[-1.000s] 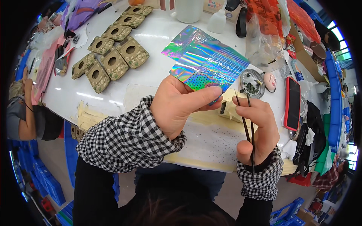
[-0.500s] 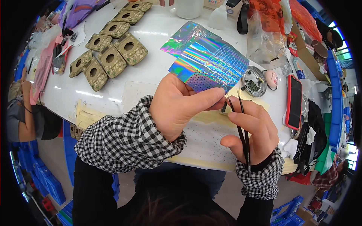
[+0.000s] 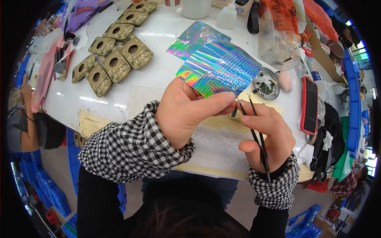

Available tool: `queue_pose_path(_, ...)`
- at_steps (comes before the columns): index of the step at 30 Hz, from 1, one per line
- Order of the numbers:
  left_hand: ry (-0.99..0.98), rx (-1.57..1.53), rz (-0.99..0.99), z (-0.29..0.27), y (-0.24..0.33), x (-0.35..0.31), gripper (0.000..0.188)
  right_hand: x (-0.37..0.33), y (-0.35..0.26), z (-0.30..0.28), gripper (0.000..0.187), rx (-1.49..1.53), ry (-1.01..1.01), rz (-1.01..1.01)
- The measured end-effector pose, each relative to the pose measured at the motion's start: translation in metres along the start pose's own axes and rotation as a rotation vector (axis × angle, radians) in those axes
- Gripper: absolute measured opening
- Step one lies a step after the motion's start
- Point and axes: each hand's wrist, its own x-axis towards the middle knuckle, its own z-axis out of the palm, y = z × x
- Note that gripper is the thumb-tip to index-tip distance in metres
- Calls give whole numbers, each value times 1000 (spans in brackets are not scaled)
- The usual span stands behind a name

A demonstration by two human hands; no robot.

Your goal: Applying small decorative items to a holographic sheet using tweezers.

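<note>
My left hand (image 3: 178,113) pinches the lower corner of a shiny rainbow holographic sheet (image 3: 226,63) dotted with rows of tiny marks, probably stickers. A second holographic sheet (image 3: 194,37) shows behind its upper left. In my right hand (image 3: 274,137) is a pair of black tweezers (image 3: 257,137), tips spread apart by the sheet's lower right corner, near my left thumb. Whether the tips hold anything is too small to tell. Beneath my hands lies a pale paper (image 3: 222,146) scattered with tiny dark specks.
Several camouflage square pieces with round holes (image 3: 114,62) stand at the left. A round metal dish (image 3: 266,84) holds small dark bits. Farther right lie a red-cased phone (image 3: 309,105) and a black bag (image 3: 333,135). White bottles (image 3: 227,16) stand at the back.
The held sheet tilts slightly, and its rainbow colours shift. The tweezers' back end swings a little right, while their tips stay close to the sheet's corner.
</note>
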Motion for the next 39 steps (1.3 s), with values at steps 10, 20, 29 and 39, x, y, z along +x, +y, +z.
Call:
queue_pose_path(10,-6,-64,-6,0,-2,0,24,-3,5,1,44,74,19,0)
queue_pose_path(20,24,-74,-22,0,-3,1,23,-5,-5,4,43,122,146,87)
queue_pose_path(29,8,-23,24,0,-3,0,26,0,-5,1,42,-115,78,-36)
queue_pose_path(39,16,3,41,2,-3,-1,28,1,-3,0,42,-134,80,-24)
